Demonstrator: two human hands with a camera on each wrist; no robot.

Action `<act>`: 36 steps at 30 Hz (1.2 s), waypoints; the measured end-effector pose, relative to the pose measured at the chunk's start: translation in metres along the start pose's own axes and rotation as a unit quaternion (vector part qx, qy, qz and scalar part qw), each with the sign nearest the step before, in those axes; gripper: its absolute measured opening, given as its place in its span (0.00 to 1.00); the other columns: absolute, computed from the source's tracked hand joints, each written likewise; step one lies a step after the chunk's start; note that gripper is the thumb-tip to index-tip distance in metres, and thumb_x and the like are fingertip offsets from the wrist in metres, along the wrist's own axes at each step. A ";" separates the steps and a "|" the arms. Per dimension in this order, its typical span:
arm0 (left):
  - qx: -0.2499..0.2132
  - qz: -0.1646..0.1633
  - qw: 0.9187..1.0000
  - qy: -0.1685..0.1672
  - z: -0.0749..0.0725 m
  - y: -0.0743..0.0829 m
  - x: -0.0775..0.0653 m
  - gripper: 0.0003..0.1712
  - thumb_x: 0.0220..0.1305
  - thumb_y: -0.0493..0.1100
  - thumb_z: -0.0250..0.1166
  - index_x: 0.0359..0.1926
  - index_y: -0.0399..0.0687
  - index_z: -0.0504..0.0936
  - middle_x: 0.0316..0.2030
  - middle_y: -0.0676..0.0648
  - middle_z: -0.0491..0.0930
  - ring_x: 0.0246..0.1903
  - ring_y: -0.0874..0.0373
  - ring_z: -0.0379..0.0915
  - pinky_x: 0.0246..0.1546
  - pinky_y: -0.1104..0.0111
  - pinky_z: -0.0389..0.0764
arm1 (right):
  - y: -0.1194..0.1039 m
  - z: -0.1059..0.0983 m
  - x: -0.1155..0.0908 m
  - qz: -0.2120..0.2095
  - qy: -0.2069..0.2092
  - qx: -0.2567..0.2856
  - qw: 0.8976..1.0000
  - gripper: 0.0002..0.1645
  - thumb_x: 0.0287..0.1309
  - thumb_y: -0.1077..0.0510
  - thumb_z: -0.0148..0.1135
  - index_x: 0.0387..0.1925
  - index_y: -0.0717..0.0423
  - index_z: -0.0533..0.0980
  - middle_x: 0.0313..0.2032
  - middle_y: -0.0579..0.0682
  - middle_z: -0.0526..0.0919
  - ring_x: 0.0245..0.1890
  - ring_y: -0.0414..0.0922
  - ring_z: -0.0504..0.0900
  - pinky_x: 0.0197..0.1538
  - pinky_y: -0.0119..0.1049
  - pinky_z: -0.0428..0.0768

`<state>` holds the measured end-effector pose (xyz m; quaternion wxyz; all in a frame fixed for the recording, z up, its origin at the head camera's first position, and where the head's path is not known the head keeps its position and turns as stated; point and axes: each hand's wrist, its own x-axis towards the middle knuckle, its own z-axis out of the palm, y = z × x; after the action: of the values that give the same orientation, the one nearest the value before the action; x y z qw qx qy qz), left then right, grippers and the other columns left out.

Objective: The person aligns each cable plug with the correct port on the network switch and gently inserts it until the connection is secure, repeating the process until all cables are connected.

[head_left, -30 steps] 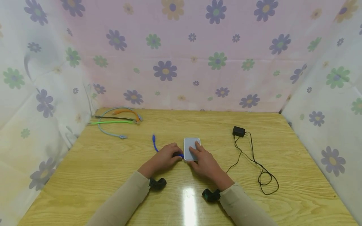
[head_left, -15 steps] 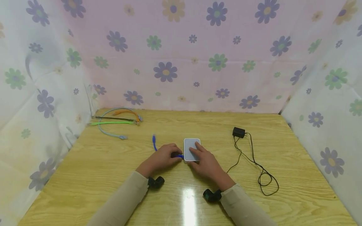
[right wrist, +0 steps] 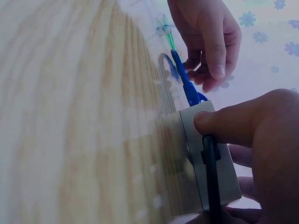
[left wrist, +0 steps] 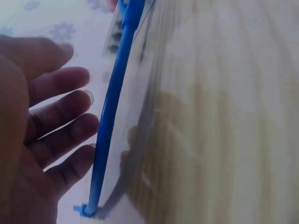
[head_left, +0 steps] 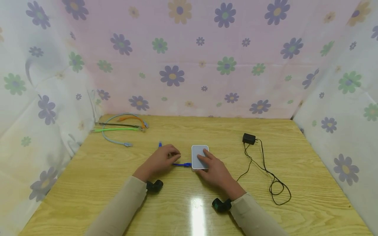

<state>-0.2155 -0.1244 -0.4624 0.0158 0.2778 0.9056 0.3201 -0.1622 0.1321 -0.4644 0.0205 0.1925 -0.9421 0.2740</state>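
Note:
A small white-rimmed grey router [head_left: 198, 152] lies on the wooden table before me. My right hand [head_left: 217, 169] holds it, fingers across the top and thumb on its near side face. In the right wrist view a black power lead [right wrist: 213, 177] runs out of that same face. A short blue Ethernet cable [head_left: 183, 164] has one plug at the router's left side. My left hand [head_left: 160, 159] hovers over the cable's free part, fingers loosely bent and holding nothing. In the left wrist view the blue cable passes just beyond its fingertips, and dark ports show on the router's side.
Several cables lie at the back left: a light blue one [head_left: 116, 142], a green one [head_left: 118, 129], a black one [head_left: 119, 124] and an orange one [head_left: 130, 117]. A black power adapter [head_left: 249, 138] with a looped cord [head_left: 267, 168] lies to the right. Flowered cloth [head_left: 189, 65] encloses the table.
My left hand has let go of the blue cable near its plug and drawn back to the left and away from the router. The right hand and router have stayed put.

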 end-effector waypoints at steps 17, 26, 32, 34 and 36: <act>0.040 -0.058 0.995 0.065 -0.028 -0.027 0.001 0.13 0.71 0.43 0.57 0.47 0.42 0.84 0.43 0.45 0.81 0.43 0.52 0.78 0.46 0.56 0.79 | 0.005 0.002 0.001 -0.004 -0.002 0.001 1.000 0.36 0.58 0.43 0.66 0.65 0.50 0.71 0.71 0.57 0.62 0.67 0.61 0.68 0.60 0.55 0.75; 0.046 -0.089 0.992 0.076 -0.042 -0.043 0.001 0.15 0.71 0.43 0.55 0.48 0.40 0.84 0.46 0.40 0.81 0.48 0.44 0.78 0.50 0.51 0.78 | 0.004 0.001 0.000 -0.003 -0.003 0.000 1.000 0.34 0.59 0.44 0.66 0.65 0.50 0.72 0.71 0.58 0.62 0.66 0.62 0.68 0.59 0.56 0.75; 0.054 -0.099 0.990 0.083 -0.049 -0.055 0.000 0.16 0.71 0.41 0.54 0.50 0.37 0.82 0.47 0.37 0.80 0.46 0.41 0.78 0.48 0.50 0.78 | 0.003 0.000 0.000 -0.001 -0.005 0.007 1.000 0.34 0.58 0.45 0.66 0.65 0.50 0.72 0.71 0.58 0.62 0.66 0.62 0.68 0.59 0.56 0.75; 0.056 -0.102 0.990 0.084 -0.052 -0.058 0.001 0.16 0.71 0.41 0.54 0.50 0.36 0.81 0.47 0.36 0.79 0.46 0.40 0.78 0.48 0.50 0.79 | 0.003 0.000 0.000 0.000 -0.006 0.008 1.000 0.34 0.58 0.45 0.66 0.65 0.50 0.72 0.71 0.58 0.62 0.66 0.62 0.68 0.58 0.55 0.76; 0.059 -0.109 0.989 0.084 -0.055 -0.060 0.001 0.16 0.71 0.40 0.54 0.51 0.36 0.81 0.48 0.35 0.80 0.47 0.39 0.78 0.49 0.49 0.78 | 0.003 0.000 0.000 -0.001 -0.007 0.008 1.000 0.34 0.59 0.45 0.66 0.65 0.50 0.72 0.71 0.58 0.62 0.66 0.62 0.68 0.58 0.54 0.76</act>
<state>-0.2573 -0.1935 -0.4539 -0.0418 0.1503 0.9458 0.2847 -0.1631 0.1340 -0.4660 0.0130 0.1950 -0.9399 0.2798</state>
